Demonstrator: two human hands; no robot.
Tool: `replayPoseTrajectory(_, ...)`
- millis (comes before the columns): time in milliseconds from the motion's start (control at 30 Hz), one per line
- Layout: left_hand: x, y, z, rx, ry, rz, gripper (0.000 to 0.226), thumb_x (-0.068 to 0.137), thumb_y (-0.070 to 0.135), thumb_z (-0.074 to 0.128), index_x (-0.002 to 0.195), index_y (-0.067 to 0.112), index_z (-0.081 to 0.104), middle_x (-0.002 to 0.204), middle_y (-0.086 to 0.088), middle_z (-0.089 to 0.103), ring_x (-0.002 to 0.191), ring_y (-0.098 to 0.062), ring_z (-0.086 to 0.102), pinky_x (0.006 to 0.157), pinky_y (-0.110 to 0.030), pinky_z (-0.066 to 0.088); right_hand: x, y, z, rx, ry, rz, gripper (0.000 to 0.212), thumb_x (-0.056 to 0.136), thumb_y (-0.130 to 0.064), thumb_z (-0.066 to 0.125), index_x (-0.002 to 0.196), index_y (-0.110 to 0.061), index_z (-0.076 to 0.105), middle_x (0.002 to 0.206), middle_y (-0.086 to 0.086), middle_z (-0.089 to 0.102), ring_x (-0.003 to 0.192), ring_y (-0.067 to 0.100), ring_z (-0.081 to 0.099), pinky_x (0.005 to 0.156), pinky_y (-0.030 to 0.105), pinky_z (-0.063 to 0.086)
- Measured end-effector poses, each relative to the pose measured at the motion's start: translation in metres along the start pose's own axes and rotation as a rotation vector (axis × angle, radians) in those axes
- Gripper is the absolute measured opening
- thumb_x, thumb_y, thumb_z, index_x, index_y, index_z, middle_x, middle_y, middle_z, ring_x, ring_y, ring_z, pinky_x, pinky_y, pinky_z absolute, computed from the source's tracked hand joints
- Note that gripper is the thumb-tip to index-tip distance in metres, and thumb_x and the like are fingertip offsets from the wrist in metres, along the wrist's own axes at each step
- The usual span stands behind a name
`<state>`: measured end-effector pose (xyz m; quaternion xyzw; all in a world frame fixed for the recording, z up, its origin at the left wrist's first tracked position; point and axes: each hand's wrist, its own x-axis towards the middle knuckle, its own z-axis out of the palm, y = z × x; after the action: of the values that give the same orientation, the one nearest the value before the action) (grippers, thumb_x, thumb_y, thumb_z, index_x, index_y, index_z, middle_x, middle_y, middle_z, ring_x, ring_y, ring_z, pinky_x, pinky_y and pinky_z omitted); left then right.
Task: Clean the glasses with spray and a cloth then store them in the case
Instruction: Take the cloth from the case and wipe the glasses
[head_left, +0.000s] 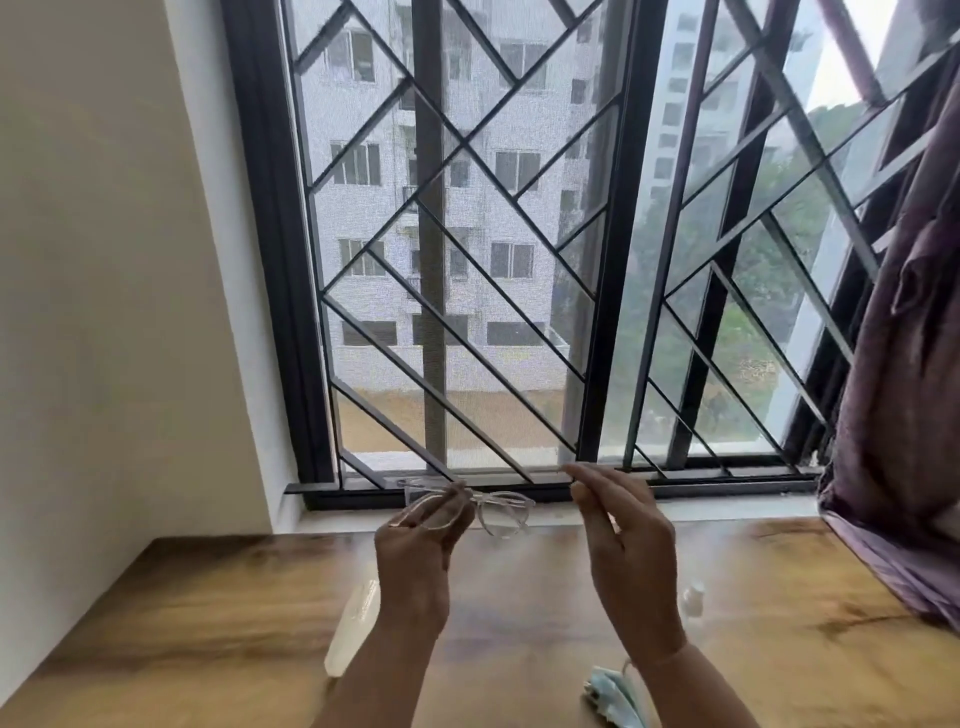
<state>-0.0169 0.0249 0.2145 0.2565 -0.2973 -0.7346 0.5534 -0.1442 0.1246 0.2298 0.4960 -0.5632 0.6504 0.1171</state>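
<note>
Two bare forearms rise from the bottom edge of the frame over a wooden table (218, 613). Low and right of centre, beside the right forearm, a crumpled light blue cloth (615, 693) lies on the tabletop. Left of the left forearm lies a long pale case (354, 626), blurred, its end pointing toward the lower left. A small clear spray bottle (693, 597) stands on the table just right of the right wrist, partly hidden behind it.

At the centre of the frame the left hand (415, 551) is raised, its fingertips pinching a pair of glasses (485, 506) with a clear frame near the bridge; the lenses hang in the air in front of the window sill, well above the table. The right hand (626, 540) is lifted beside them, thumb and forefinger drawn together at the tip; whether they pinch a thin arm of the glasses cannot be told through the blur.

Behind, a dark-framed window (597, 260) with diagonal bars fills the upper frame, a plain wall (114, 260) stands at the left, and a purple curtain (904, 364) hangs down the right edge
</note>
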Motion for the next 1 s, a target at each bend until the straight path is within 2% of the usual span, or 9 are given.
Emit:
replayPoseTrajectory(67, -0.002, 0.003, 0.0, -0.082, -0.026, -0.082, 0.019, 0.078, -0.015, 0.052, 0.08, -0.004, 0.066, 0.071, -0.008, 0.072, 0.061, -0.014, 0.068, 0.06, -0.02, 0.057, 0.0, 0.013, 0.002, 0.069, -0.094, 0.164, 0.023, 0.085, -0.011, 0.061, 0.097, -0.029, 0.07, 0.095, -0.008, 0.071, 0.094, 0.002, 0.063, 0.085, 0.015, 0.048)
replayPoseTrajectory(167, -0.003, 0.0, -0.002, -0.174, -0.033, -0.155, 0.026, 0.079, -0.014, 0.05, 0.073, 0.0, 0.07, 0.068, -0.007, 0.072, 0.059, -0.012, 0.067, 0.054, -0.019, 0.056, -0.007, 0.023, 0.004, 0.136, -0.193, 0.264, 0.04, 0.08, 0.001, 0.064, 0.092, -0.036, 0.069, 0.092, -0.008, 0.073, 0.089, 0.004, 0.066, 0.08, 0.019, 0.05)
replayPoseTrajectory(300, -0.003, -0.008, -0.004, -0.225, -0.023, -0.204, 0.017, 0.075, -0.011, 0.053, 0.083, -0.001, 0.064, 0.066, -0.007, 0.071, 0.06, -0.013, 0.068, 0.054, -0.019, 0.055, -0.014, 0.024, 0.008, 0.19, -0.199, 0.235, 0.044, 0.072, 0.008, 0.069, 0.095, -0.03, 0.07, 0.091, -0.009, 0.073, 0.081, 0.003, 0.067, 0.075, 0.015, 0.052)
replayPoseTrajectory(400, -0.004, -0.012, -0.004, -0.236, -0.026, -0.225, 0.018, 0.066, -0.008, 0.057, 0.079, -0.001, 0.066, 0.065, -0.008, 0.071, 0.059, -0.014, 0.068, 0.054, -0.019, 0.056, -0.013, 0.024, 0.009, 0.184, -0.188, 0.164, 0.042, 0.069, 0.008, 0.072, 0.097, -0.024, 0.071, 0.091, -0.012, 0.072, 0.079, 0.003, 0.067, 0.072, 0.013, 0.051)
replayPoseTrajectory(467, -0.003, -0.014, -0.005, -0.228, -0.033, -0.234, 0.017, 0.067, -0.009, 0.057, 0.072, 0.0, 0.07, 0.066, -0.009, 0.071, 0.059, -0.015, 0.068, 0.055, -0.02, 0.056, -0.012, 0.026, 0.008, 0.173, -0.185, 0.137, 0.042, 0.069, 0.007, 0.073, 0.095, -0.025, 0.071, 0.089, -0.015, 0.072, 0.078, 0.004, 0.068, 0.072, 0.014, 0.052)
replayPoseTrajectory(667, -0.001, -0.021, -0.007, -0.146, -0.073, -0.221, 0.026, 0.077, -0.014, 0.052, 0.067, 0.0, 0.072, 0.069, -0.009, 0.072, 0.062, -0.015, 0.068, 0.057, -0.021, 0.057, -0.013, 0.037, 0.009, 0.159, -0.139, 0.092, 0.038, 0.07, 0.005, 0.067, 0.083, -0.03, 0.075, 0.079, -0.017, 0.072, 0.069, 0.005, 0.067, 0.063, 0.016, 0.053)
replayPoseTrajectory(800, 0.001, -0.02, -0.018, 0.06, -0.126, -0.16, 0.017, 0.069, -0.018, 0.057, 0.076, -0.007, 0.068, 0.073, -0.014, 0.072, 0.067, -0.019, 0.069, 0.06, -0.021, 0.056, -0.016, 0.051, 0.011, 0.171, -0.06, 0.16, 0.049, 0.068, 0.019, 0.065, 0.074, -0.029, 0.074, 0.069, -0.019, 0.071, 0.059, 0.004, 0.065, 0.06, 0.015, 0.052)
replayPoseTrajectory(900, 0.011, -0.018, -0.042, 0.163, -0.085, -0.15, 0.024, 0.067, -0.019, 0.059, 0.087, -0.008, 0.066, 0.074, -0.016, 0.072, 0.07, -0.02, 0.07, 0.062, -0.021, 0.057, -0.02, 0.067, 0.01, 0.162, -0.038, 0.201, 0.046, 0.069, 0.012, 0.068, 0.075, -0.033, 0.075, 0.069, -0.012, 0.073, 0.061, 0.009, 0.066, 0.062, 0.025, 0.055)
replayPoseTrajectory(1000, 0.02, -0.019, -0.064, 0.198, -0.054, -0.144, 0.026, 0.074, -0.021, 0.051, 0.09, -0.005, 0.066, 0.074, -0.016, 0.072, 0.068, -0.02, 0.07, 0.064, -0.022, 0.058, -0.029, 0.083, 0.01, 0.111, -0.048, 0.246, 0.052, 0.068, 0.015, 0.067, 0.07, -0.036, 0.074, 0.066, -0.015, 0.072, 0.06, 0.007, 0.066, 0.06, 0.02, 0.054)
